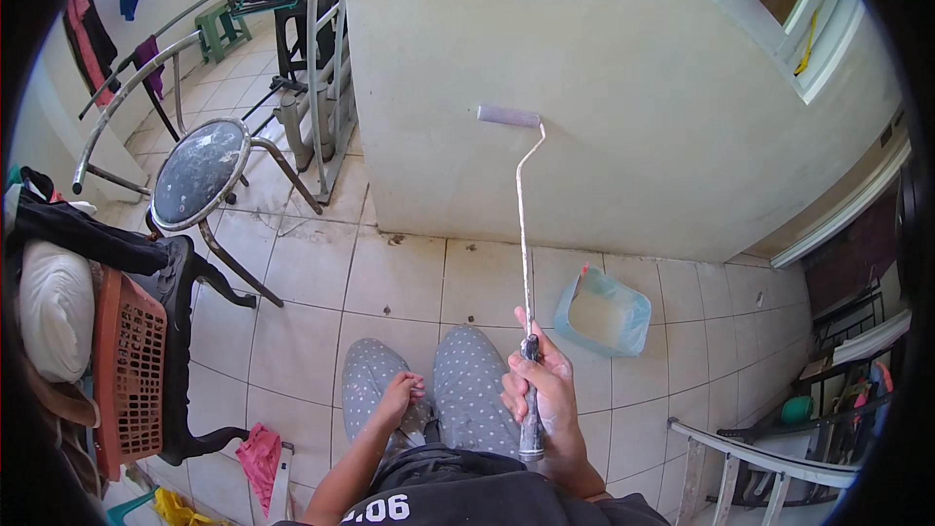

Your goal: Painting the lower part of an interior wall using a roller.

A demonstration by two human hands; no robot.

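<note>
My right hand point(542, 382) is wrapped round the dark, paint-smeared handle of a paint roller point(523, 224), index finger stretched along its long, thin, paint-coated rod. The pale greyish-purple roller sleeve point(508, 116) lies against the cream wall point(429, 68); whether it presses on it I cannot tell. Over my thigh, my left hand point(399, 397) has its fingers curled in, and nothing shows in it. On the tiled floor ahead of my right hand stands a light-blue plastic-lined tub point(635, 333) with off-white paint inside.
A metal-framed chair point(205, 170) with a paint-spotted dark seat stands left. Nearer, a black chair point(180, 331) holds an orange basket point(130, 370). A pink cloth point(259, 463) lies below. White metal rails point(760, 458) are at lower right, a window frame point(799, 58) upper right.
</note>
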